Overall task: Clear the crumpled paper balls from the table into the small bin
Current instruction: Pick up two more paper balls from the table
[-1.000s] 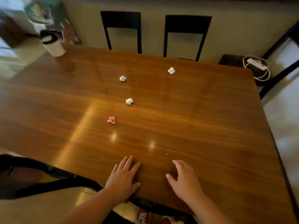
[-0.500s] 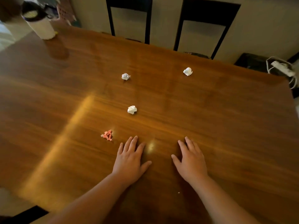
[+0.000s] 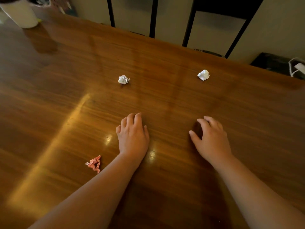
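Paper balls: left white ball point(image 3: 123, 79) and right white ball point(image 3: 203, 75) lie on the far surface point(image 3: 257, 123); the pink paper ball point(image 3: 94, 163) lies beside the left forearm.
Direction: each white ball lies straight ahead of its own side's grip.
Left grip point(image 3: 132, 134): fingers curled down; I cannot tell whether they hold anything.
Right grip point(image 3: 210, 138): relaxed, holding nothing.
White bin point(image 3: 21, 15): far-left corner, well apart.

The left hand point(image 3: 133, 138) and the right hand point(image 3: 212, 139) are bare, with short, rounded fingers and trimmed nails. The left forearm point(image 3: 99, 187) and the right forearm point(image 3: 257, 192) are bare too, right down to the picture's lower edge.
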The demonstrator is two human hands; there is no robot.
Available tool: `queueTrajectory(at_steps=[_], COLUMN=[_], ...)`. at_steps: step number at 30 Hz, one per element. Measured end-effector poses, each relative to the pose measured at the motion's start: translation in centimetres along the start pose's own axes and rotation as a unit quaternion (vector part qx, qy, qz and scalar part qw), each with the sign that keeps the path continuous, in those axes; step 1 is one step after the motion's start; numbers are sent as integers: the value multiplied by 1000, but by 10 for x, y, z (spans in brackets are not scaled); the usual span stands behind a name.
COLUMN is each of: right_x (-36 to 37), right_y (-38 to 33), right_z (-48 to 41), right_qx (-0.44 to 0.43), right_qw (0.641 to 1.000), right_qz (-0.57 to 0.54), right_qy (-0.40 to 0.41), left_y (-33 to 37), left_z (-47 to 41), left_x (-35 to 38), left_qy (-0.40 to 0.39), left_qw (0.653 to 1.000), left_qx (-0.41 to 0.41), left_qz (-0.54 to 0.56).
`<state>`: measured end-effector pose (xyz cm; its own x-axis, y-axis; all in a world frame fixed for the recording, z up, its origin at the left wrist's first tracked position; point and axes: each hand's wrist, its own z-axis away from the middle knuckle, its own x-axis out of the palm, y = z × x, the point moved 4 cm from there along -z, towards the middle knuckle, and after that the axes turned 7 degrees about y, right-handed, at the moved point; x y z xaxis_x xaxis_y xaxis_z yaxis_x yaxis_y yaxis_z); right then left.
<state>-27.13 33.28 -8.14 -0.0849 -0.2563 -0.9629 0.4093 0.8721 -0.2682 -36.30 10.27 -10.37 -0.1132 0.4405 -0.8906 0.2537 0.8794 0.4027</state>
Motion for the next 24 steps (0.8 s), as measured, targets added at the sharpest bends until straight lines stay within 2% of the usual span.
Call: queueTrajectory(at_steps=[4, 8, 15, 24], right_x=[-4, -9, -14, -6], right_y=[5, 5, 16, 17], right_z=[-49, -100, -177, -215], right_qx=[9, 27, 49, 31], right_qw=[999, 994, 985, 991], right_qz=[-22, -51, -40, -17], right_qy=[42, 91, 158, 127], left_y=[21, 29, 30, 31], left_z=[-5, -6, -5, -4], left_x=[14, 21, 25, 27], left_qy=[-10, 4, 28, 37], left_qw=[995, 989, 987, 985], left_qx=[91, 143, 160, 169], left_qz=[45, 22, 4, -3])
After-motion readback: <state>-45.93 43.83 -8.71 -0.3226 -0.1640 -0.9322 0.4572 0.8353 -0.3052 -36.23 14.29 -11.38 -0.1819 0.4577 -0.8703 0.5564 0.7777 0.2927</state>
